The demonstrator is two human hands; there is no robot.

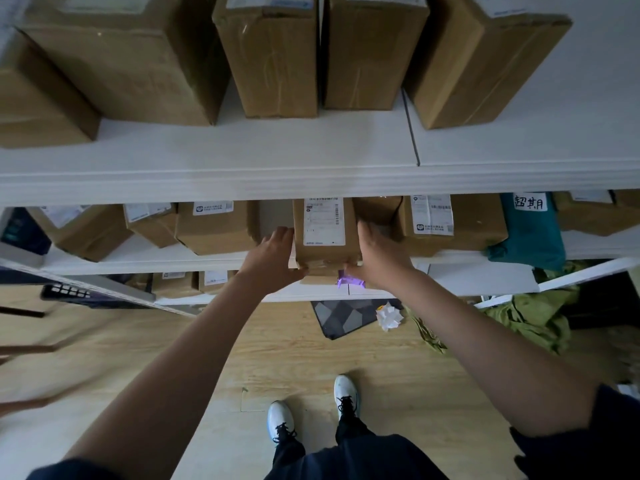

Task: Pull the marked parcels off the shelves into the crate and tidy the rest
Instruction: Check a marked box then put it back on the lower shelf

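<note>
White shelves (207, 157) carried many cardboard parcels; a teal bag (530, 233) bearing a handwritten tag remained unpulled. No crate was visible. On the middle shelf, left hand (273, 258) and right hand (377, 254) clasped a labelled box (325, 233) between them, suggesting tidying underway.

Light wood-plank floor (194, 368); grey geometric-patterned mat (341, 317) lying flat, crumpled white paper (389, 317) set at its 3 o'clock edge; rumpled olive-green cloth (533, 317) heaped further toward 3 o'clock.
</note>
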